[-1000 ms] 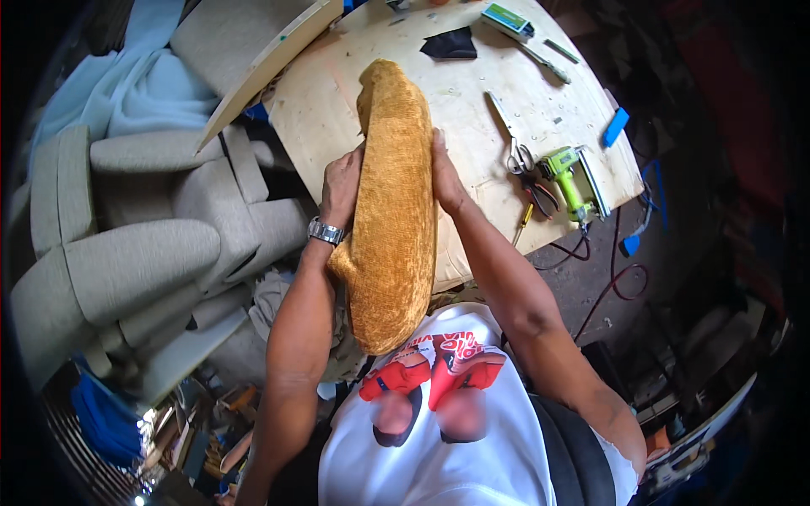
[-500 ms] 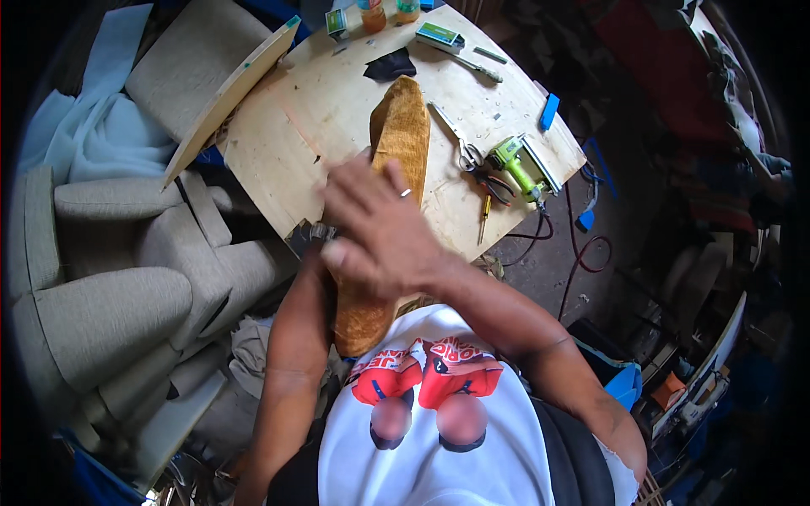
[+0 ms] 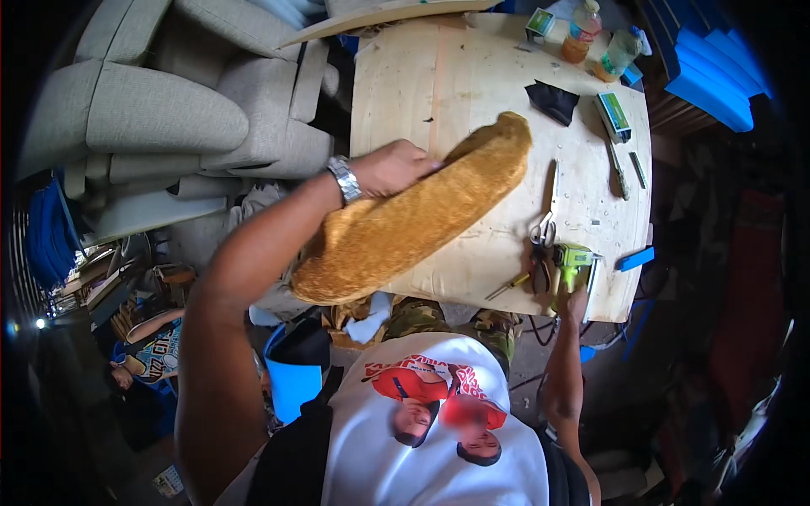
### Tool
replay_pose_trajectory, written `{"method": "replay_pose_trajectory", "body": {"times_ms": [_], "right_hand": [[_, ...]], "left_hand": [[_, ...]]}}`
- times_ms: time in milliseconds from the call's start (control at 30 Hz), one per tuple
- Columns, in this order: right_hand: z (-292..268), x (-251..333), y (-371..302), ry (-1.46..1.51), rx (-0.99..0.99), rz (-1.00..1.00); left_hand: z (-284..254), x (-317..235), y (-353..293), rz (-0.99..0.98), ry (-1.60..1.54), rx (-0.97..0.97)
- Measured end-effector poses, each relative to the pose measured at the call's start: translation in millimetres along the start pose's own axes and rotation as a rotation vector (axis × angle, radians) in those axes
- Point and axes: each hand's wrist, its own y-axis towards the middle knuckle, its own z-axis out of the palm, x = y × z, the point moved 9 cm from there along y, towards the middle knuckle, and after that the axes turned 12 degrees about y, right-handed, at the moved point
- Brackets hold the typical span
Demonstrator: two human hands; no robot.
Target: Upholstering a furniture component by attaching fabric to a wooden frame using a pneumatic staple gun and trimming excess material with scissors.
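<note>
Here, working from the left, a stack of grey upholstered seat cushions point(image 3: 160, 118) fills the ten o'clock part of the view, just beside the pale plywood worktable point(image 3: 405, 76). The left hand point(image 3: 392, 166), with a metal wristwatch point(image 3: 344, 179) on its wrist, lies on the upper edge of the long tan fabric-covered cushion point(image 3: 413, 223); its fingers are curled together and press down on the fabric, though their tips are hidden behind the cushion's edge. The cushion lies slanted across the table, one end toward one o'clock and the other hanging over the near edge toward seven o'clock. Further right, scissors point(image 3: 547, 221) and a small screwdriver point(image 3: 509, 287) lie on the board, well apart from a black scrap point(image 3: 554, 101) and two bottles point(image 3: 597, 40) up at one o'clock. At four o'clock the right hand point(image 3: 574, 302) reaches the green power stapler point(image 3: 572, 261) at the table's near edge; the fingers seem to close about its grip, but I cannot tell how firmly. By my reading, the step in hand is pinning the cushion steady while fetching the stapler. The next move would call for bringing the tool to the fabric edge under the left hand without letting the overhanging end slide off.
</note>
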Motion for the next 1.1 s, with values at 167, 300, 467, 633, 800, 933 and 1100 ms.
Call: {"method": "replay_pose_trajectory", "body": {"times_ms": [167, 300, 467, 633, 800, 933, 1100], "right_hand": [[0.2, 20.1, -8.6, -0.217, 0.138, 0.231], [3.9, 25.0, 6.1, -0.303, 0.129, 0.319], [19.4, -1.3, 17.9, -0.244, 0.180, 0.368], [-18.5, 12.4, 2.8, -0.150, -0.059, 0.141], [-127.1, 168.2, -45.1, -0.300, -0.114, 0.084], [-200.1, 304.8, -77.0, -0.426, -0.172, -0.217], [-261.6, 495.6, -104.7, -0.651, -0.302, -0.494]], "left_hand": [[18.8, 14.4, 22.9, -0.205, -0.073, 0.085], [26.0, 22.6, 31.3, 0.033, -0.158, -0.206], [26.0, 6.3, 16.7, -0.166, -0.352, 0.003], [19.6, 7.1, 16.3, 0.129, -0.228, -0.182], [5.5, -11.9, -1.4, 0.431, 0.002, -0.395], [10.4, -15.6, -6.3, 0.507, -0.231, -0.453], [9.5, -11.3, -2.4, 0.566, -0.444, -0.560]]}}
